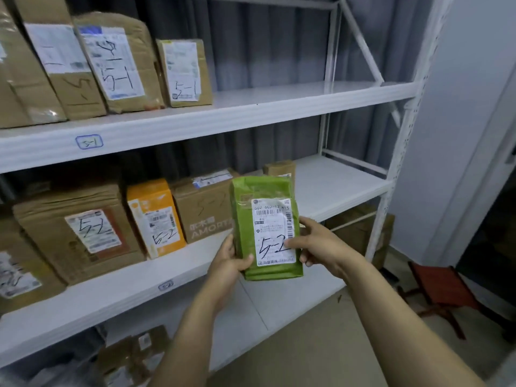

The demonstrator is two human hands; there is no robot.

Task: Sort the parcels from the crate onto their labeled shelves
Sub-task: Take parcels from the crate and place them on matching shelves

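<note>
I hold a green parcel [265,227] upright in front of the middle shelf [335,185]. Its white label has "5-2" handwritten on it. My left hand [229,263] grips its lower left edge, thumb on the front. My right hand [315,244] grips its right edge, thumb across the label. The middle shelf's front edge carries a small tag [165,285], too small to read. Several boxes marked "5-2" stand on it, among them an orange box [155,216] and a brown box [205,210]. The upper shelf's tag [89,141] reads "5-1".
Brown parcels marked "5-1" [111,65] fill the left of the upper shelf [307,99]. Bare shelf lies to the right on both levels. More boxes [131,356] sit on the floor level below. A red folding stool [441,289] stands by the white wall at right.
</note>
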